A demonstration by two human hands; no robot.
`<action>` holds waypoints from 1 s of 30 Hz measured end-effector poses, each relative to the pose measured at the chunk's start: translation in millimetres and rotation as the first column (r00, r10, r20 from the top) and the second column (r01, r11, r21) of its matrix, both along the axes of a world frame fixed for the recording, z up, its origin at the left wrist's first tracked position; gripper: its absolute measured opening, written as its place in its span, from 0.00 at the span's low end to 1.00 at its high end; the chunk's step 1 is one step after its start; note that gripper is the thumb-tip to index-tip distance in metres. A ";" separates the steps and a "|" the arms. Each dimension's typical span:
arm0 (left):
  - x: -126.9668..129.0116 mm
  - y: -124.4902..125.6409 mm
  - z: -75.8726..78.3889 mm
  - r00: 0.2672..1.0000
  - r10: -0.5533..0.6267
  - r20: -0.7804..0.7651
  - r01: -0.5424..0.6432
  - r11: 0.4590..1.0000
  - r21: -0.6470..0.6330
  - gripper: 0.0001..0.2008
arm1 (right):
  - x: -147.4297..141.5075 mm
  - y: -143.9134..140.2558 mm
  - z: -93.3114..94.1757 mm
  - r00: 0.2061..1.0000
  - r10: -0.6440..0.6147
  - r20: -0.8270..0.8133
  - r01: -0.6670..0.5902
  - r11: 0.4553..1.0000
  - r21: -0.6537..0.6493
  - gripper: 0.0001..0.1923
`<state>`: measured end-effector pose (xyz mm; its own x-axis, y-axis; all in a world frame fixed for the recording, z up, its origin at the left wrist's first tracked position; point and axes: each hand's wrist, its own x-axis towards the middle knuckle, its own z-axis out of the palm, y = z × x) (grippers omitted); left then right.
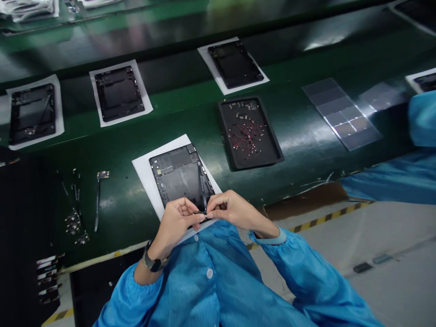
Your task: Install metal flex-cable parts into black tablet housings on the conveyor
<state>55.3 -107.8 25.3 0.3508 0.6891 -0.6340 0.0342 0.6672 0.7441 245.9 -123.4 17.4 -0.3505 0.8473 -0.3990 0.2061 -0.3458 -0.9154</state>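
Smooth blue sleeves [218,281], both hands' fingers [190,218] pinched on a small dark part [201,214], flat matte-black tablet shell [180,179], white paper [146,170]

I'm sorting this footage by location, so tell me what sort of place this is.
Most likely an electronics assembly line. Open tablet shells lie on white sheets along a green conveyor belt, a black tray holds small wired parts, and both hands, left hand and right hand, pinch a small component at the nearest shell.

Five dark tablet shells on white sheets: one at centre [180,179], three along the upper row [32,111] [119,93] [235,63], and one cut off at the right edge [425,81]. One black tray [250,134] of small parts sits mid-frame. One clear film sheet [342,113] lies at upper right, and two hands [177,220] [235,209] work at the bottom.
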 end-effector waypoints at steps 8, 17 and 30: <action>4.7 -2.3 -0.3 0.999 0.038 0.005 -0.038 0.999 0.008 0.13 | 2.5 1.9 -2.5 1.000 0.001 -0.009 -0.002 0.999 -0.041 0.05; 2.7 -2.6 -2.4 0.999 0.046 0.022 -0.046 0.999 -0.007 0.14 | 3.3 3.8 -3.7 0.999 0.010 -0.036 -0.012 0.999 -0.049 0.10; -8.2 -5.6 4.8 0.873 -0.025 -0.487 0.243 0.888 0.390 0.05 | 9.0 80.4 57.6 0.922 0.046 0.385 -0.203 0.903 0.378 0.09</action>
<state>47.1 -113.4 30.1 0.2057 0.8942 -0.3976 0.5061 0.2505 0.8253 254.8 -43.0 75.0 -0.3629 0.9196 -0.1506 0.5628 0.0875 -0.8220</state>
